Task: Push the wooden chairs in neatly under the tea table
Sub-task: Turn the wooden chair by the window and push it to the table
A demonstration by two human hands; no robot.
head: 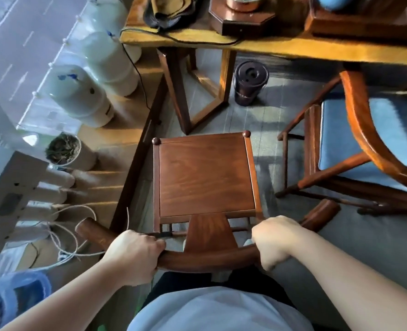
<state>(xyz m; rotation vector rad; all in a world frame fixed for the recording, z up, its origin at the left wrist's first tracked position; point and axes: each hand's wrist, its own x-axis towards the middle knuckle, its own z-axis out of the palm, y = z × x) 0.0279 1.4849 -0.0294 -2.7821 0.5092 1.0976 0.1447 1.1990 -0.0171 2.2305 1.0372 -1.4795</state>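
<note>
A dark wooden chair [206,177] with a square seat stands on the floor right in front of me, facing the tea table [281,47]. My left hand [135,255] grips the left part of its curved back rail, and my right hand [277,240] grips the right part. The seat's front edge lies a little short of the table's leg frame [185,91]. To the right, a second wooden chair with a blue cushion [364,139] stands partly under the table edge, turned at an angle.
A dark round bin [250,83] stands on the floor under the table. Large water bottles [78,94] lie along the left wall on a raised wooden platform. A pot [65,149], white filter cylinders and loose cords sit at the left. A black cable hangs from the tabletop.
</note>
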